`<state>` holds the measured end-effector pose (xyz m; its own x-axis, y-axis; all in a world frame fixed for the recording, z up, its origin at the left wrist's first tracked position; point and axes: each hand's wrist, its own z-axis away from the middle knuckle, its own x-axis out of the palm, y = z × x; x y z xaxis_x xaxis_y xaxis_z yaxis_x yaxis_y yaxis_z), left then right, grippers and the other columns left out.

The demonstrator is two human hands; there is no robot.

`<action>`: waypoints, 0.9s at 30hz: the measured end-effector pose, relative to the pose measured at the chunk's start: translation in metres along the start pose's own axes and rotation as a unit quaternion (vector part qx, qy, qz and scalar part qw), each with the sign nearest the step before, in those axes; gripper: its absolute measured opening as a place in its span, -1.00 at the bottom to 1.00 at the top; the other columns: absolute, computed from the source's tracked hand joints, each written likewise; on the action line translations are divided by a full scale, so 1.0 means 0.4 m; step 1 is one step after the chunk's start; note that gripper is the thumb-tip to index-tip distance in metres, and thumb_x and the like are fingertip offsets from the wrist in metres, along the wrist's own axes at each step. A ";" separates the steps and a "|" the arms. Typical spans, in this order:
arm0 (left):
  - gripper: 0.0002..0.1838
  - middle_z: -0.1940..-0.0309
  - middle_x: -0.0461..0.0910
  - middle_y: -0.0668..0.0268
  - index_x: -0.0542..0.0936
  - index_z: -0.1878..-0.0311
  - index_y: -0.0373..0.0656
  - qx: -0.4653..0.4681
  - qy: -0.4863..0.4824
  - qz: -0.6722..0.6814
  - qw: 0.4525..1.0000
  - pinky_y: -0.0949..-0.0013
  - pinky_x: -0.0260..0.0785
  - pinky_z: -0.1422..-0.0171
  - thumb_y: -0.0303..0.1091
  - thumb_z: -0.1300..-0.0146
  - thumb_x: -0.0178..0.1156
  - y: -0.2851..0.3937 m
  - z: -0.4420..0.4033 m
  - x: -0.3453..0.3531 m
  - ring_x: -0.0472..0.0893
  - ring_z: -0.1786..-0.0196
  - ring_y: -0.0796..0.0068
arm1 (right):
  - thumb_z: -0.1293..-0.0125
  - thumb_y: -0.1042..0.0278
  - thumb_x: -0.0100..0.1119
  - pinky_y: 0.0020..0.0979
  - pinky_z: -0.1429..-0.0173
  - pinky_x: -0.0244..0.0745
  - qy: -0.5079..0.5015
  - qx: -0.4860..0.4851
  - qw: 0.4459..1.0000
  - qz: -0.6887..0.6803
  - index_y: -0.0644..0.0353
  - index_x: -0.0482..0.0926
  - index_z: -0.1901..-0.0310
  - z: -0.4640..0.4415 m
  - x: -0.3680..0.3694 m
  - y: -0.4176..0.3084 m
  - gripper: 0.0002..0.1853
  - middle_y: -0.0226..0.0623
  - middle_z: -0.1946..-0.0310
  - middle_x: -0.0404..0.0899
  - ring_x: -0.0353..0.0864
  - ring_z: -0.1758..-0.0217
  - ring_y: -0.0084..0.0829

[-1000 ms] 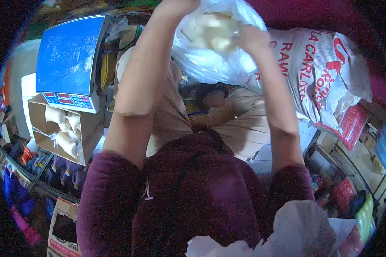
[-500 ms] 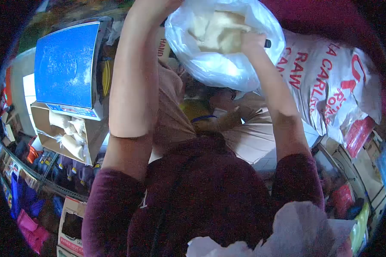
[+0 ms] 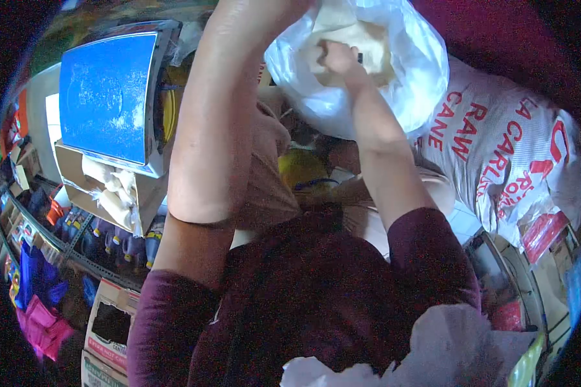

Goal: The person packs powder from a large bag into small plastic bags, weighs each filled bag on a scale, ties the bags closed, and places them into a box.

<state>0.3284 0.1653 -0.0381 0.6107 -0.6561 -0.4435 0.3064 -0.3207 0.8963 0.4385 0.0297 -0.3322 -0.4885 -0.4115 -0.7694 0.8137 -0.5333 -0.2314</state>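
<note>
A white plastic bag (image 3: 419,84), open at the top, holds a pale cream, powdery-looking mass (image 3: 361,32). My right hand (image 3: 339,58) is inside the bag, fingers curled closed. A short dark end (image 3: 360,59) sticks out beside the fist, like the end of a handle; the rest of that object is hidden or blends into the pale contents. My left forearm (image 3: 216,129) reaches up past the bag's left side. The left hand itself lies beyond the top edge of the view.
A printed white sack (image 3: 490,142) lies right of the bag. At left, a scale with a blue top (image 3: 106,97) stands by a cardboard box (image 3: 152,200) of small pale filled bags. Shelves with bottles (image 3: 110,242) are lower left. Torn white paper (image 3: 452,342) shows at the bottom.
My right hand has moved left within the bag, the dark end moving with it. The bag and the surroundings appear shifted slightly right in the view.
</note>
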 end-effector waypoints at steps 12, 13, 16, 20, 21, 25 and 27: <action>-0.67 0.19 0.64 -0.01 0.65 0.15 -0.27 0.115 -0.040 -0.017 0.992 0.34 0.45 0.02 -0.66 0.01 0.06 -0.024 0.004 0.031 0.65 0.12 0.18 | -0.05 0.29 0.28 -0.45 0.02 0.44 0.039 -0.047 0.958 -0.279 0.12 0.38 -0.27 0.232 -0.138 0.158 -0.33 -0.31 0.13 0.58 0.53 0.16 -0.48; -0.67 0.19 0.64 -0.01 0.65 0.15 -0.27 0.122 -0.036 -0.015 0.992 0.34 0.45 0.02 -0.66 0.01 0.06 -0.025 0.004 0.032 0.65 0.12 0.18 | -0.05 0.29 0.28 -0.45 0.02 0.44 0.045 -0.047 0.960 -0.274 0.12 0.38 -0.27 0.275 -0.170 0.160 -0.33 -0.31 0.13 0.58 0.53 0.16 -0.48; -0.61 0.19 0.65 0.03 0.64 0.10 -0.28 0.141 -0.087 0.006 0.986 0.36 0.44 0.03 -0.67 0.04 0.05 -0.052 0.004 0.047 0.65 0.14 0.24 | -0.04 0.22 0.30 -0.43 -0.15 0.40 0.138 -0.091 0.920 -0.355 -0.04 0.44 -0.22 0.426 -0.309 0.126 -0.38 -0.24 0.02 0.58 0.55 -0.02 -0.39; -0.52 0.14 0.66 0.08 0.60 -0.01 -0.32 0.009 -0.143 0.095 0.985 0.38 0.44 0.01 -0.61 0.10 0.07 -0.076 0.004 0.071 0.63 0.12 0.35 | -0.04 0.21 0.32 -0.42 -0.12 0.40 0.230 -0.096 0.923 -0.292 0.09 0.45 -0.18 0.546 -0.440 0.109 -0.40 -0.21 0.00 0.57 0.52 -0.04 -0.43; -0.52 0.11 0.65 0.07 0.61 0.00 -0.31 0.022 -0.143 0.080 0.986 0.38 0.44 -0.03 -0.58 0.11 0.08 -0.082 0.008 0.076 0.63 0.10 0.32 | -0.04 0.20 0.33 -0.41 -0.12 0.40 0.259 -0.100 0.916 -0.291 0.11 0.45 -0.17 0.561 -0.459 0.107 -0.40 -0.21 0.00 0.57 0.52 -0.05 -0.43; -0.50 0.04 0.62 0.01 0.61 0.00 -0.28 0.095 -0.142 0.014 0.985 0.34 0.40 -0.17 -0.48 0.12 0.09 -0.087 0.017 0.088 0.60 -0.02 0.19 | -0.05 0.12 0.31 -0.37 -0.07 0.45 0.295 -0.111 0.902 -0.296 0.10 0.49 -0.14 0.589 -0.505 0.074 -0.42 -0.16 0.09 0.63 0.61 0.05 -0.36; -0.51 0.03 0.60 -0.04 0.60 0.00 -0.31 0.105 -0.154 -0.003 0.983 0.34 0.36 -0.22 -0.44 0.09 0.09 -0.076 0.024 0.090 0.59 -0.06 0.16 | -0.06 0.09 0.30 -0.35 -0.07 0.46 0.296 -0.103 0.916 -0.249 0.10 0.49 -0.14 0.592 -0.523 0.048 -0.42 -0.12 0.10 0.63 0.63 0.06 -0.29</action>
<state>0.3340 0.1447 -0.0815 0.3501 -0.8188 -0.4550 0.1318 -0.4378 0.8893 0.4817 -0.0694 -0.0345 -0.6085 0.3504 -0.7120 0.6078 -0.3710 -0.7021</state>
